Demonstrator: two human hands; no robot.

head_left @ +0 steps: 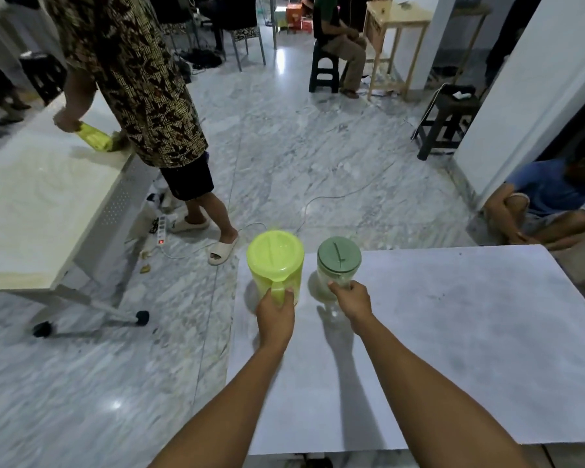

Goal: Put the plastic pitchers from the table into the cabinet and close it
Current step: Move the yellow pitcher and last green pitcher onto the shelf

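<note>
Now the left hand (pixel 275 309) curls its fingers round the handle (pixel 277 293) of the yellow pitcher (pixel 274 256), and the right hand (pixel 351 298) grips the clear pitcher (pixel 330 282) with the green lid (pixel 339 255), likely to carry both at once. Both pitchers are at the far left corner of the table (pixel 453 332), close to the edge. No cabinet shows. Open floor (pixel 301 157) lies ahead.

Dim, wide-angle bowed edges, floor (pixel 115 405) glare, soft forearm shadows
</note>
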